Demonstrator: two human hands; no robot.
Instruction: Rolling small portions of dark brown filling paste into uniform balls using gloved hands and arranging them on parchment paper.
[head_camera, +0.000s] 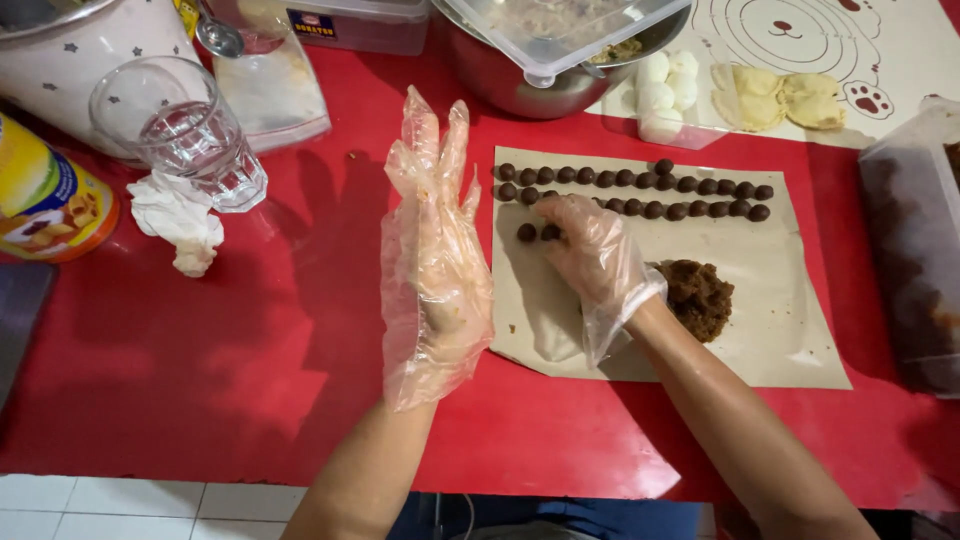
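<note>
Head camera view, looking down at a red table (250, 380) where a person works with both hands in loose, clear plastic gloves. The left hand (435, 270) is held flat and open above the table, palm up, fingers together and pointing away, grasping nothing; its glove is crumpled and smeared with brown. The right hand (592, 255) reaches across a sheet of tan paper (790, 330), its fingers curled down over a small dark brown ball (549, 232) and touching it; whether the ball is pinched or merely pressed cannot be told. A second loose ball (526, 232) lies just beside it. Beyond the fingertips, two neat rows of dark balls (640, 195) run across the far part of the paper, with one extra ball on top of the rows. Just right of the wrist sits a rough lump of brown filling (698, 295) on the same paper.

At the far left stand an empty drinking glass (185, 130), a crumpled white tissue (180, 225) near it, and a yellow tin (45, 200) lying on its side. Farther back is a metal bowl (520, 85) partly covered by a clear plastic lid (560, 35). To its right, on a pale baking mat (900, 60), rest white dough pieces (662, 95) and two folded pale yellow pastries (780, 100). A clear container (915, 250) stands at the right edge.
</note>
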